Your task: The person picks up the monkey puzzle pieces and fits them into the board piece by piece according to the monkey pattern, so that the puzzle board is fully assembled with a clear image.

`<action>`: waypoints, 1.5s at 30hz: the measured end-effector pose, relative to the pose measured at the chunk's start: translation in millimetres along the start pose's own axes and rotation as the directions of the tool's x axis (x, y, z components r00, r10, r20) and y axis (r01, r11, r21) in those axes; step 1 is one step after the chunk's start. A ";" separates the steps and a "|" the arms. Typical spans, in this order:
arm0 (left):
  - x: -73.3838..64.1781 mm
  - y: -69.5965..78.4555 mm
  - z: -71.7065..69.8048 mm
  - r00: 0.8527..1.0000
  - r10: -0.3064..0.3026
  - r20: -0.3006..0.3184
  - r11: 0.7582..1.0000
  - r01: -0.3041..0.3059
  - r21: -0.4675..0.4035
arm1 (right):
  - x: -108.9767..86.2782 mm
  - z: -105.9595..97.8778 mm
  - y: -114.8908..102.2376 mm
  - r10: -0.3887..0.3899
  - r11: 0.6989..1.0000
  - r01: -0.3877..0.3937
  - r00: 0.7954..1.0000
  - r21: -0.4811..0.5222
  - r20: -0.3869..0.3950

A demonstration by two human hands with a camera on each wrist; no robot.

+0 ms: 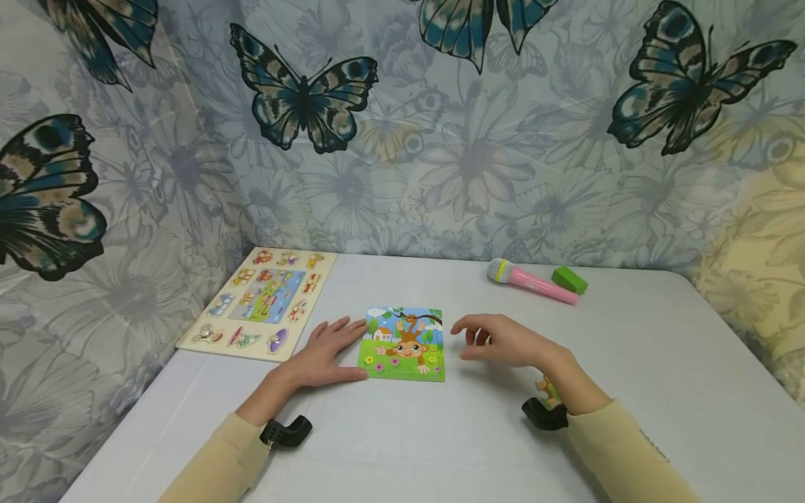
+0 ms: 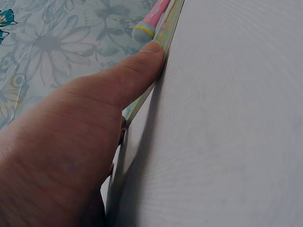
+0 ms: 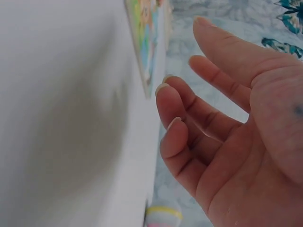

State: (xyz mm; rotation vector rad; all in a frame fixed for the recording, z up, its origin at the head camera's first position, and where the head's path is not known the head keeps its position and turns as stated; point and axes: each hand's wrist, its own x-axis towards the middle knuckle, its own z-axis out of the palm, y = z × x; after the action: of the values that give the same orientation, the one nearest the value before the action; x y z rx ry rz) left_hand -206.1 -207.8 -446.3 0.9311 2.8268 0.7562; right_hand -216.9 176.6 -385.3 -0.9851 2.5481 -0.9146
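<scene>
A small square monkey picture puzzle [image 1: 402, 349] lies flat on the white table, blue sky above and green grass with flowers below. My left hand [image 1: 325, 355] rests at its left side, fingers spread and nearly straight. In the left wrist view the thumb of the left hand [image 2: 94, 113] touches the puzzle's edge. Just right of the puzzle, my right hand [image 1: 499, 340] hovers over the table, loosely bent and holding nothing. The right wrist view shows a gap between the right hand [image 3: 227, 123] and the puzzle [image 3: 143, 38].
A larger cream puzzle board [image 1: 195, 337] with printed toys lies at the back left. A pink toy microphone [image 1: 534, 281] and a green block [image 1: 569, 280] lie at the back right. Below the right wrist, a small printed piece [image 1: 548, 392] shows partly. A butterfly-patterned cloth [image 1: 440, 175] hangs behind the table.
</scene>
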 end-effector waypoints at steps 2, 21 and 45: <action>-0.1 -0.5 0.2 1.000 0.001 -0.002 1.000 -0.001 0.000 | -7.2 -3.1 4.0 0.013 1.000 -0.013 1.000 -0.002 -0.010; 0.5 0.4 -0.4 1.000 -0.017 -0.002 1.000 0.017 0.009 | -72.3 -26.0 40.1 0.143 0.989 -0.145 0.987 -0.025 -0.072; 1.6 0.5 0.0 1.000 -0.026 0.011 1.000 0.026 0.012 | -91.5 -19.3 51.1 0.163 0.985 -0.165 0.986 -0.042 -0.044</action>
State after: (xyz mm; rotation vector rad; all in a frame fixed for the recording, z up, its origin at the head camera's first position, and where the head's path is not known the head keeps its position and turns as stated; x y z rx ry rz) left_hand -207.2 -206.5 -445.9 0.8954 2.8308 0.7292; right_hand -184.3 276.6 -401.9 -0.7615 2.6479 -0.8410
